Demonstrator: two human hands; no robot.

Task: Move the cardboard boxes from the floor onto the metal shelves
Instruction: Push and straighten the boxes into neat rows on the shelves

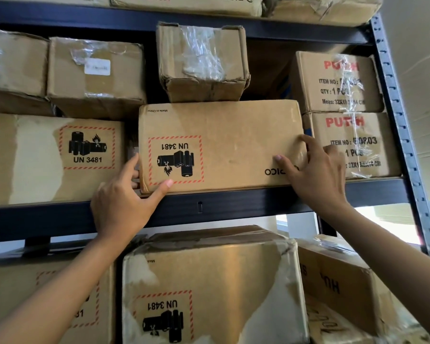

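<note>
With my left hand gripping its lower left corner and my open right hand pressing its right side, I was seating the box at centre frame on the shelf, which probably needed one push inward next.

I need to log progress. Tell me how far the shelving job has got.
Done: the shelves already carry many boxes on all three visible levels. In hand: the upside-down UN 3481 box sits on the middle shelf, with the left hand at its left corner and the right hand on its front. Left: the floor is out of view, so remaining boxes can't be counted.
</note>
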